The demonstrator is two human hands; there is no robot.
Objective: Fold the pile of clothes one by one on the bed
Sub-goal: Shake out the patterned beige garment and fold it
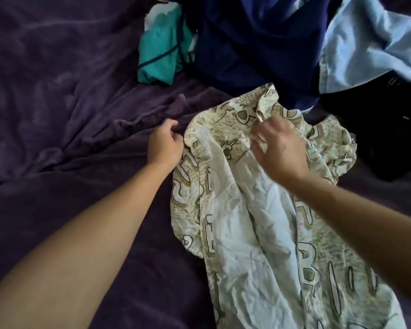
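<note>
A cream patterned shirt lies spread lengthwise on the purple bedspread, its collar toward the far pile and its pale inside showing down the middle. My left hand pinches the shirt's left shoulder edge. My right hand hovers over the collar area with fingers spread and relaxed, touching the fabric near the collar. Beyond the shirt sits the pile: a teal garment, a navy garment, a light blue garment.
A black item lies at the right beside the shirt's crumpled sleeve. Wide wrinkled bedspread stretches to the left and front left.
</note>
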